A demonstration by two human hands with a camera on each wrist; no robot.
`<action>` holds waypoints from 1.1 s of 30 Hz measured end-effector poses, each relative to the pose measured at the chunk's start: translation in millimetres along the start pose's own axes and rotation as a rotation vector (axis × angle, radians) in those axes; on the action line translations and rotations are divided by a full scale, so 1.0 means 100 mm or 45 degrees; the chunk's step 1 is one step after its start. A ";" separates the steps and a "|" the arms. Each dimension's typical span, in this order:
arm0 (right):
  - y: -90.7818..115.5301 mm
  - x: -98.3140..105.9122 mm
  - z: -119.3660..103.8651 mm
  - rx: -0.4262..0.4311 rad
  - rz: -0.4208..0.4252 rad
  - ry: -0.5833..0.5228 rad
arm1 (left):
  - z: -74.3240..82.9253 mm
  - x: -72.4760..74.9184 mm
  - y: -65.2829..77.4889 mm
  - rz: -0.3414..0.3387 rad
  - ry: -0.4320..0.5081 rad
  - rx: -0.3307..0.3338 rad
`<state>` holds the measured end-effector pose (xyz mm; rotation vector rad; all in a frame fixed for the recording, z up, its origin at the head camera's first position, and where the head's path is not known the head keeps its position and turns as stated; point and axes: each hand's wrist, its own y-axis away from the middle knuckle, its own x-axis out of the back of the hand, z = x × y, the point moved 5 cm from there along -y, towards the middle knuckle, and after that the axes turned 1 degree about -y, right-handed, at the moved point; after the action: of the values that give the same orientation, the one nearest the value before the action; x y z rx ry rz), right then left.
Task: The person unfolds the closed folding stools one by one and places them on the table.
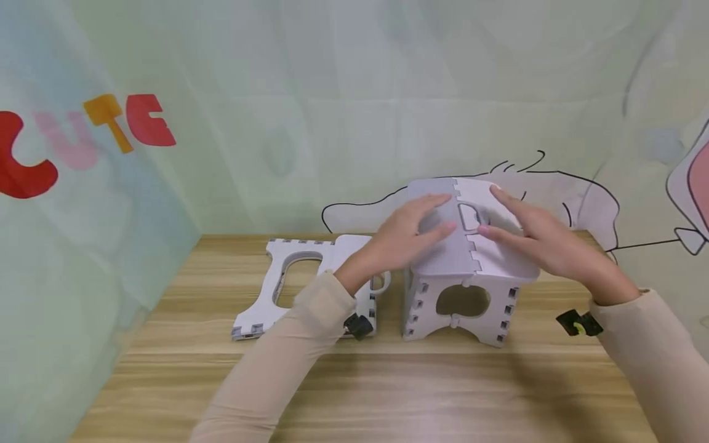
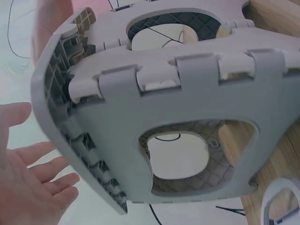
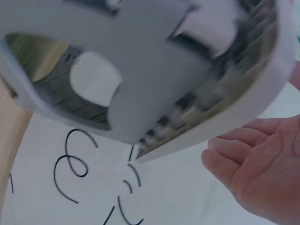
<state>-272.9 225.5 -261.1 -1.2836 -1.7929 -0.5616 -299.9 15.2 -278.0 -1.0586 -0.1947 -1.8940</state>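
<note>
A white folding step stool stands unfolded on its legs, its two-part top rising to a slight ridge along the middle seam. My left hand is over the left half of the top, fingers straight and pointing toward the seam. Over the right half, my right hand mirrors it, thumb near the handle opening. From the left wrist, the stool's side panel shows with the left hand beyond the top's edge. In the right wrist view the right hand has its palm beside the top's edge. Neither hand grips anything.
A second folding stool lies folded flat on the wooden table, left of the standing one and partly behind my left forearm. Its handle loop points toward the standing stool. A printed cloth backdrop hangs right behind the table.
</note>
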 end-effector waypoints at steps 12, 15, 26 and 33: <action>0.24 -0.05 -0.47 0.269 0.196 -0.050 | -0.05 0.27 0.29 0.082 0.075 -0.103; 0.30 -0.10 -0.59 0.356 0.226 -0.052 | -0.08 0.33 0.39 0.086 0.059 -0.102; 0.42 -0.40 -0.97 0.604 0.199 -0.307 | -0.25 0.51 0.68 0.141 -0.030 -0.070; 0.41 -0.75 -1.04 0.610 0.105 -0.489 | -0.38 0.59 0.89 0.146 -0.095 0.020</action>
<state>-187.4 122.0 -271.0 -1.1671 -2.0102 0.1751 -264.2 -92.2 -282.4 -1.1077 -0.1874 -1.7498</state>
